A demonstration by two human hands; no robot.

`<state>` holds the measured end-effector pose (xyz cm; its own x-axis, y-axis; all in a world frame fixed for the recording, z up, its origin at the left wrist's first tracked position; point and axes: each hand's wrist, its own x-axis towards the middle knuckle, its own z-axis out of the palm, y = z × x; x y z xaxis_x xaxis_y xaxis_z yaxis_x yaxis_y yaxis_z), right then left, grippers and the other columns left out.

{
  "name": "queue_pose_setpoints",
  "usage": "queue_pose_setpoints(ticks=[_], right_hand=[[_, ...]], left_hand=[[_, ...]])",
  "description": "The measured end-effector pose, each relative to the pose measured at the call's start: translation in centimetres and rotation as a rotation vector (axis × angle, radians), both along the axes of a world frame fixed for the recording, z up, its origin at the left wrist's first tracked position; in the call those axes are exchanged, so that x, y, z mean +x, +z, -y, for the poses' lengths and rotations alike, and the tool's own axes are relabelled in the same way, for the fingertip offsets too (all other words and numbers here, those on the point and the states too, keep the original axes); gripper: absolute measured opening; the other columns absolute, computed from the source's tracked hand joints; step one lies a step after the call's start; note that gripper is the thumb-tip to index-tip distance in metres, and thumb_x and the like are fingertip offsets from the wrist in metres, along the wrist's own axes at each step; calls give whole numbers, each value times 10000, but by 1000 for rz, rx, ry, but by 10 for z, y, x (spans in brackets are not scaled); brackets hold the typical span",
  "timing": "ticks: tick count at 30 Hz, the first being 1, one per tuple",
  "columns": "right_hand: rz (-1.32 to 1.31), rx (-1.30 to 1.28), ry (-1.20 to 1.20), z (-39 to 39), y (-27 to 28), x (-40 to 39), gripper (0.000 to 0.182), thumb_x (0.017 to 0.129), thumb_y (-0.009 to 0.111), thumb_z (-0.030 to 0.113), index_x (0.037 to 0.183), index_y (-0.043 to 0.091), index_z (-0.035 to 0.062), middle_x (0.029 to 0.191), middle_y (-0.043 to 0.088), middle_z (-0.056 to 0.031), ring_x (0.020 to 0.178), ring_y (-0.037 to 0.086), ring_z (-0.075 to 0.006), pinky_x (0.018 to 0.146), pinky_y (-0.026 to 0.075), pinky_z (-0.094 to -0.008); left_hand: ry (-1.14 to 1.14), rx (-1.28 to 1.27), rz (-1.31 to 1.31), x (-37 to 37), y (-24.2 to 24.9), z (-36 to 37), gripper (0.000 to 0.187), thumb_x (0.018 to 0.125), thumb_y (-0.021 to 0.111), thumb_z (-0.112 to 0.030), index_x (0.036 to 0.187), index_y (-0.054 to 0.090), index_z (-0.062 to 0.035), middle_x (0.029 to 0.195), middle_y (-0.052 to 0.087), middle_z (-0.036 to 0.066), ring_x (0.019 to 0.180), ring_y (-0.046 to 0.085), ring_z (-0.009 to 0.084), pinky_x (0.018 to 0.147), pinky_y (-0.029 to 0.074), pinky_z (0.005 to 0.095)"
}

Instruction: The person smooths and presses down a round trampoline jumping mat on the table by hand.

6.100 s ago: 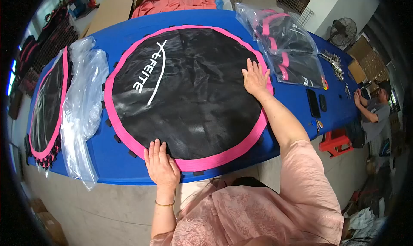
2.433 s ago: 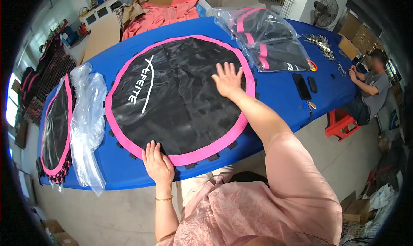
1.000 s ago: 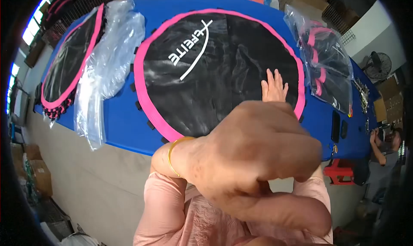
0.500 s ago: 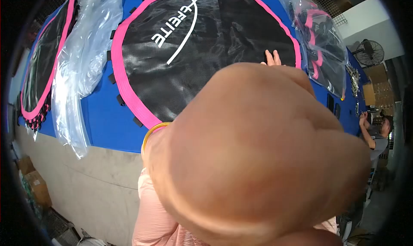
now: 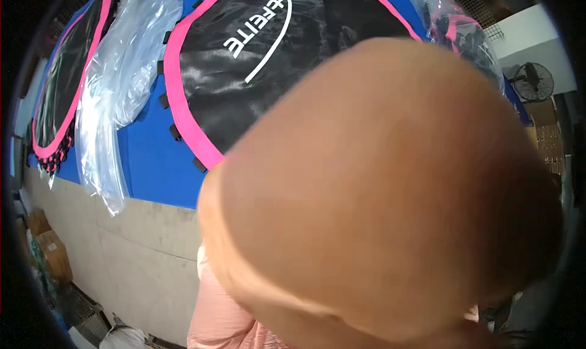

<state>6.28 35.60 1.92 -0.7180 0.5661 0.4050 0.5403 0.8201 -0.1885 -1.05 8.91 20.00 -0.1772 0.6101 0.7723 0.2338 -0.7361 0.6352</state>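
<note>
A large, blurred bare hand or arm (image 5: 378, 184) fills the middle and right of the view, very close to the camera. Which of my two hands it belongs to I cannot tell, and no fingers show on it. Behind it lies a round black mat (image 5: 213, 86) with a wide pink border, black loops along its edge and white lettering with a curved stroke. The mat is flat on a blue-covered table (image 5: 152, 172). Its right and near parts are hidden behind the blurred skin.
Clear plastic bags (image 5: 101, 129) lie left of the round mat. Further left is another pink-edged black mat (image 5: 67, 74). A bagged pink and black bundle (image 5: 461, 35) sits at the back right, near a fan (image 5: 534, 82). Cardboard boxes (image 5: 55, 254) stand on the floor at left.
The blurred hand or arm has grown larger and covers more of the mat. Fingers resting on the mat, a yellow bangle and a person at right are now hidden. The view has shifted slightly.
</note>
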Motion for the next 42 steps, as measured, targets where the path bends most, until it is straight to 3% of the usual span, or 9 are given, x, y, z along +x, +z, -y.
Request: queue_pose_setpoints(ticks=[9,10,18,20,21,26,28,29,42], right_hand=[[210,240,22,-36,-27,-4,532,1024,517,354,1513,438,160,1616,326,-159,1469,362,-326,1185,202,-641],[-90,120,-1,-29,-34,3,466,1030,481,355,1444,548,152,1520,476,-192,1368,482,-415,1106,367,-615],[-10,-20,18,-11,-13,9,493,1069,409,354,1483,453,89,1558,380,-230,1432,380,-405,1171,239,-626],[-26,-22,14,-9,-14,9,488,1064,424,337,1477,455,79,1553,382,-235,1429,381,-408,1165,249,-628],[-24,-10,17,-10,-16,8,488,1059,434,328,1475,455,74,1551,384,-237,1428,382,-410,1162,254,-629],[-34,-15,10,-5,-10,9,492,1046,454,303,1465,467,45,1548,390,-244,1433,379,-398,1161,253,-624],[-42,-28,5,-1,-8,8,489,1042,461,289,1462,467,38,1543,391,-252,1432,379,-405,1157,252,-629],[-45,-26,8,-1,-8,9,490,1041,465,288,1466,463,43,1542,392,-249,1433,378,-404,1158,246,-634],[-4,-64,-5,-1,-6,9,496,1053,436,312,1483,444,65,1565,362,-240,1456,344,-393,1177,219,-615]], left_hand=[[-7,-105,-157,-20,-1,24,305,735,722,-311,761,668,-13,659,606,99,620,625,238,615,510,333],[-6,-122,-175,-23,-2,18,302,730,725,-308,759,668,-13,656,605,97,618,625,236,612,509,331],[17,-89,-390,-7,24,-10,288,694,742,-285,751,667,-12,638,594,86,605,624,222,594,501,320],[405,-160,-656,9,19,5,256,600,692,-230,722,639,-11,614,544,59,575,589,209,556,478,340],[367,236,-335,-5,13,-8,270,556,646,-221,725,633,-11,596,471,30,515,524,191,501,423,332],[463,397,-469,-15,20,-2,240,613,668,-175,775,670,2,597,410,-7,480,463,150,455,329,283],[513,269,-404,-7,27,5,458,503,817,-7,536,374,-114,505,311,-7,404,340,160,419,199,305],[399,274,-493,-16,24,10,159,676,728,-137,764,670,-18,562,398,-18,428,412,126,417,270,281],[481,389,-396,-6,25,5,268,552,753,-51,581,487,-48,543,325,-10,412,336,123,407,197,278]])
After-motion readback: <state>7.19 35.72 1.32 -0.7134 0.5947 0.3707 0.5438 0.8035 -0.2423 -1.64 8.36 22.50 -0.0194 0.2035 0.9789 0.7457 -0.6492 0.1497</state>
